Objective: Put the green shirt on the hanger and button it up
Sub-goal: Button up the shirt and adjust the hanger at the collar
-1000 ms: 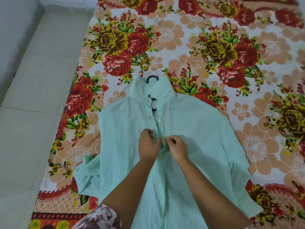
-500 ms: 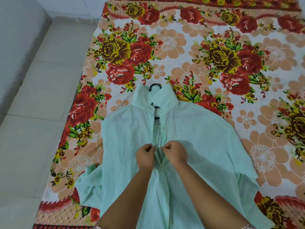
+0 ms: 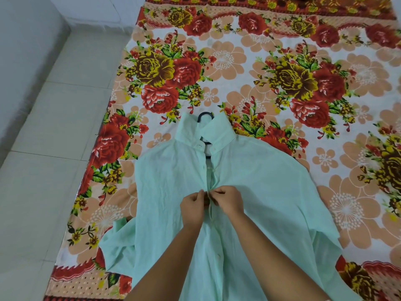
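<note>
1. So: shirt (image 3: pixel 271 192) lies flat, front up, on the floral sheet (image 3: pixel 238 61), near the sheet's edge by the tiled floor (image 3: pixel 43 170). Collar (image 3: pixel 219 131) points away from the person.
2. Hanger (image 3: pixel 205 115) is inside the shirt. Its black hook pokes out past the collar, and a bit of black bar shows in the neck gap. Hanger step looks done.
3. L hand (image 3: pixel 193 210): fingers curled, pinching the shirt's front edge on its side at chest height.
4. R hand (image 3: pixel 227 203): fingers curled too, pinching the opposite front edge. The two hands are about touching at the placket.
5. Judgement: buttoning is in progress on one chest button. Can't tell if it's through the hole yet, as the fingers cover it.
6. Above the hands the fronts gape slightly up to the neck, so that part looks unbuttoned. Collar button (image 3: pixel 199 145) is visible and the collar ends stand apart, so it isn't fastened.
7. Below the hands a lower button (image 3: pixel 218 255) shows and the fronts lie together. Fastened or just overlapped, can't tell.
8. Left to do, prob.: this button, the ones above it, maybe some below.
9. Hidden or cut off: hanger arms are under the fabric. Hem and lower placket are covered by the forearms and run out of frame at the bottom. Most other buttons are too small to make out.
</note>
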